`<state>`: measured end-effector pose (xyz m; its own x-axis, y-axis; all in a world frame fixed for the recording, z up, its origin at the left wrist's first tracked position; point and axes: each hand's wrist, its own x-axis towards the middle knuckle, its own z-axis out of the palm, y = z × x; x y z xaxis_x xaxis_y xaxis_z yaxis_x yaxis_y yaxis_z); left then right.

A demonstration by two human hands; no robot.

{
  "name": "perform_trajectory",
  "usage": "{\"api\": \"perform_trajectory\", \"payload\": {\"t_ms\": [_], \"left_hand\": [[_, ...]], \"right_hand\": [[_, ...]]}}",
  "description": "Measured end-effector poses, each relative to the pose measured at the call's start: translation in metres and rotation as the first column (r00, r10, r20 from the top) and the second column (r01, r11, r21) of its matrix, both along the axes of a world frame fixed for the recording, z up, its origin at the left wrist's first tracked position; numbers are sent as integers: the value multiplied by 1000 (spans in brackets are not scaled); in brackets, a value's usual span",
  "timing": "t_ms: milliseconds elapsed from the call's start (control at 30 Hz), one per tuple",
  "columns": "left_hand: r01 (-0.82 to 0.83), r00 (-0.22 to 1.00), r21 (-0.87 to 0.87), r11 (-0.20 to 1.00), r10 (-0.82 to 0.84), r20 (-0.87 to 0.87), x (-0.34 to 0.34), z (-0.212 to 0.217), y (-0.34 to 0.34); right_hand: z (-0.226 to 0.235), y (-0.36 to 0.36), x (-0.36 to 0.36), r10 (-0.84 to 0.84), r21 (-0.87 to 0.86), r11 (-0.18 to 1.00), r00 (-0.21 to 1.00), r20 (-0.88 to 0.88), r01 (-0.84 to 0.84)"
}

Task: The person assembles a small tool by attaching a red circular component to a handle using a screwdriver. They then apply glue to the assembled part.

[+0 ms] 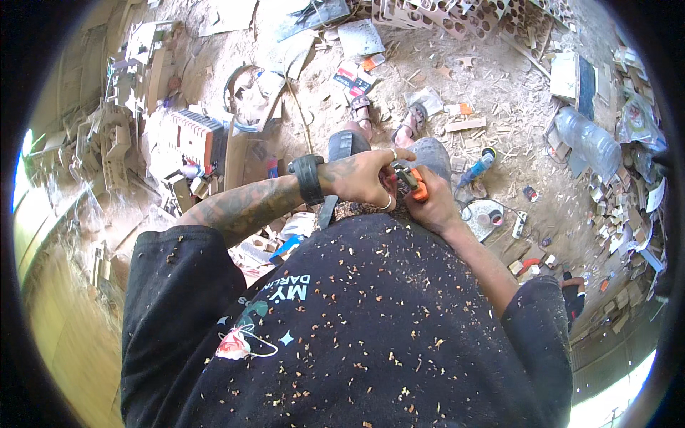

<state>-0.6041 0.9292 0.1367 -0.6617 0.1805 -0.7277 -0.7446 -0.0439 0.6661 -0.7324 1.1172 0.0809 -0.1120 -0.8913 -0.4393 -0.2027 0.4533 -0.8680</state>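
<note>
My right hand point(434, 205) is closed around an orange-handled hand tool point(419, 187) with a metal head; its exact kind is too small to make out. Facing it, my left hand point(362, 177) is curled, thumb and fingers bent toward the tool's metal end. Whatever lies between those left fingers is hidden. Both hands meet above my lap, close to the front of my black shirt point(371, 307), which is strewn with wood chips. A black band point(308, 180) circles my left wrist.
My sandalled feet point(407, 125) rest on a dusty floor littered with wood scraps. To the right lie a teal power tool point(477, 167), a white power strip point(519, 225) and a large clear plastic bottle point(589, 143). An orange-and-grey crate-like box point(196, 139) stands left. Cut-out sheets point(457, 18) lie far off.
</note>
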Motion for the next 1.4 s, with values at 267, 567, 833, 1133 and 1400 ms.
{"api": "perform_trajectory", "payload": {"t_ms": [267, 567, 833, 1133, 1400], "left_hand": [[-126, 991, -402, 907, 101, -83, 3, -26, 18], [25, 999, -590, 807, -6, 34, -10, -58, 23], [-183, 982, 653, 735, 170, 83, -2, -68, -5], [-112, 982, -3, 994, 110, -154, 4, -37, 30], [-19, 974, 65, 998, 33, -223, 4, -38, 22]], "right_hand": [[-2, -5, 4, -54, 208, 977, 998, 21, 48], [-23, -4, 13, -49, 324, 943, 994, -95, 78], [-2, -2, -2, -53, 90, 995, 987, 153, 39], [-11, 15, 0, 9, 107, 994, 997, 78, -17], [-1, 15, -3, -4, 73, 997, 977, 213, -11]]}}
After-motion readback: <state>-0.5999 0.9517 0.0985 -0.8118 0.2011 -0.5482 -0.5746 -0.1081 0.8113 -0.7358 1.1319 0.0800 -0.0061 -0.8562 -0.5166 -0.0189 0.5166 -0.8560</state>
